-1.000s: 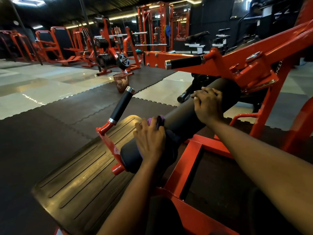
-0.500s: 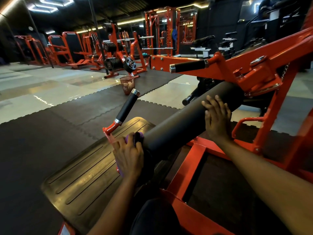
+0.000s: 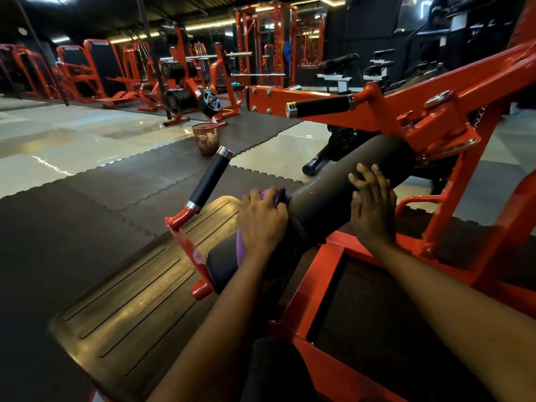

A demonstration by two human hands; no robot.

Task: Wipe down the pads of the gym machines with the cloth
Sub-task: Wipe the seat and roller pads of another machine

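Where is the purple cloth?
In the head view, the purple cloth sits near the middle under the left hand, pressed on the near end of the black roller pad, just right of the black handle.

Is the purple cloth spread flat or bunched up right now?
Bunched: the left hand grips the cloth in folds against the roller pad.

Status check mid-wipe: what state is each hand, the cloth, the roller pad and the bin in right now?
left hand: grips the cloth, pressing it on the near end of the roller pad.
right hand: fingers straight, resting on the roller pad, holding nothing.
cloth: purple, bunched under the left hand.
roller pad: black, mounted on the red frame, slanting up to the right.
waste basket: upright on the floor mat; contents unclear.
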